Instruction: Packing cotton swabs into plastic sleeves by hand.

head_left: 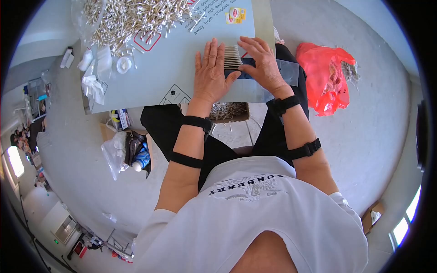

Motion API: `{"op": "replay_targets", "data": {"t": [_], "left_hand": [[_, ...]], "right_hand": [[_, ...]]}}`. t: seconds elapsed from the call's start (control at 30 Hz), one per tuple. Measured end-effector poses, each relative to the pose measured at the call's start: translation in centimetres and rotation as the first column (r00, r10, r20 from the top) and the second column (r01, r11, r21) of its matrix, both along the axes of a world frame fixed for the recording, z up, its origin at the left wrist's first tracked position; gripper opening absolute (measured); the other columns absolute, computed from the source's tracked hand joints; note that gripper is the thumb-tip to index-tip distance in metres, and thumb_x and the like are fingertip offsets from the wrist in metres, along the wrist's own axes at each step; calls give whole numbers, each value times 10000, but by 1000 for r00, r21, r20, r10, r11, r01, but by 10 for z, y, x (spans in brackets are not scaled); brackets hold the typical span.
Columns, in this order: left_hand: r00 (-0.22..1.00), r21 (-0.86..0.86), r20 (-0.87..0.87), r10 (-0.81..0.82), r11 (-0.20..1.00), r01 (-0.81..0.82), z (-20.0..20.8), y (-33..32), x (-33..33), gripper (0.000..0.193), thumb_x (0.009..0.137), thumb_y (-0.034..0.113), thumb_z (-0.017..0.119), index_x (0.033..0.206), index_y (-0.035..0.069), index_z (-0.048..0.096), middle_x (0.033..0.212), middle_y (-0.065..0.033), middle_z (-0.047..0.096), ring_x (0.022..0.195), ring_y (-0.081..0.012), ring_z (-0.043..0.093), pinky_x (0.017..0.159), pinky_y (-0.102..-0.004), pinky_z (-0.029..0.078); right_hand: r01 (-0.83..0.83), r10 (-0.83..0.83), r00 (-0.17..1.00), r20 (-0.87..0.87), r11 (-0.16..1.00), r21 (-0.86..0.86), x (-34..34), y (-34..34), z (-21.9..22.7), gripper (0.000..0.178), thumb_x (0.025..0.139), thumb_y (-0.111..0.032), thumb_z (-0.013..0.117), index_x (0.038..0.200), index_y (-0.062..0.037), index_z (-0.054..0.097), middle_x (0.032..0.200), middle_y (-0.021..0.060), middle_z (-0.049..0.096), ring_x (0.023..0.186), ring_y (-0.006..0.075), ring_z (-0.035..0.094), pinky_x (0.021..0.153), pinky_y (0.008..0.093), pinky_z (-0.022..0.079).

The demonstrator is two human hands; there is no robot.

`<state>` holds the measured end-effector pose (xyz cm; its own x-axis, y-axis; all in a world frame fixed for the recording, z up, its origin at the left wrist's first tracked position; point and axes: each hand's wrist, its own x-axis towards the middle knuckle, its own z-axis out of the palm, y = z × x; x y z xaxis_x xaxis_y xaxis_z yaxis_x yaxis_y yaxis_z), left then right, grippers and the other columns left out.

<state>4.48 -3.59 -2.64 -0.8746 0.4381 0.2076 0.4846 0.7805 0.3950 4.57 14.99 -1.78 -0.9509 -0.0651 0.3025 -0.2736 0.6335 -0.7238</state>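
Left hand [210,73] lies flat, fingers spread, beside a neat row of white cotton swabs [232,57] on the pale cardboard desk [159,77]; right hand [261,63] pinches the row's far side.

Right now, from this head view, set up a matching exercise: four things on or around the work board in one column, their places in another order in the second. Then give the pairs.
Things:
1. heap of cotton swabs
2. red plastic bag
3. neat row of swabs
4. box of swabs

Places:
A. on the floor, to the person's right
B. between the left hand and right hand
C. far left part of the grey board
D. under the board's near edge, by the knees

Pairs: 1-C, 2-A, 3-B, 4-D
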Motion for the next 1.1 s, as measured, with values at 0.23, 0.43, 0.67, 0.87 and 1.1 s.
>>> {"op": "replay_targets", "data": {"t": [0.23, 0.43, 0.67, 0.87, 1.1], "left_hand": [[1000, -142, -4, -5, 990, 5, -5, 1, -2, 757, 900, 503, 533, 1470, 51, 324, 1545, -139, 286, 1439, -286, 246, 1161, -527, 158], [998, -160, 64, 2, 987, 8, -8, 1, 0, 725, 945, 495, 461, 1510, 100, 238, 1584, -115, 190, 1466, -268, 170, 1173, -511, 113], [999, -143, 31, 30, 989, -25, -9, 5, 2, 739, 935, 495, 486, 1507, 97, 239, 1579, -115, 201, 1465, -267, 172, 1175, -508, 110], [995, -106, -26, 97, 989, -99, -18, 17, 8, 772, 926, 507, 499, 1499, 59, 240, 1565, -153, 227, 1462, -293, 177, 1163, -532, 118], [984, -44, -3, 178, 983, -178, -19, 54, 27, 793, 920, 513, 507, 1485, 18, 252, 1553, -184, 240, 1456, -315, 183, 1157, -546, 99]], "right_hand": [[-109, 105, 994, 29, 959, 261, -1, 4, -10, 524, 694, -150, 765, 1202, -136, 637, 1309, 4, 583, 1192, 267, 497, 998, 407, 378], [314, -310, 940, 142, 949, -3, 12, 22, 4, 94, 781, -89, 667, 857, -42, 639, 931, 165, 659, 769, 349, 643, 652, 386, 518], [174, -294, 933, 208, 874, 454, 37, 18, 24, 200, 797, -179, 624, 727, 9, 629, 726, 217, 654, 700, 392, 654, 664, 465, 539], [23, -314, 869, 382, 797, 603, 17, 5, 34, 172, 758, -143, 585, 752, 12, 659, 790, 251, 657, 754, 401, 660, 710, 468, 536], [205, -385, 821, 421, 888, 412, 13, 32, 11, 175, 692, -190, 637, 736, -27, 685, 769, 201, 674, 763, 361, 673, 722, 417, 546]]}}
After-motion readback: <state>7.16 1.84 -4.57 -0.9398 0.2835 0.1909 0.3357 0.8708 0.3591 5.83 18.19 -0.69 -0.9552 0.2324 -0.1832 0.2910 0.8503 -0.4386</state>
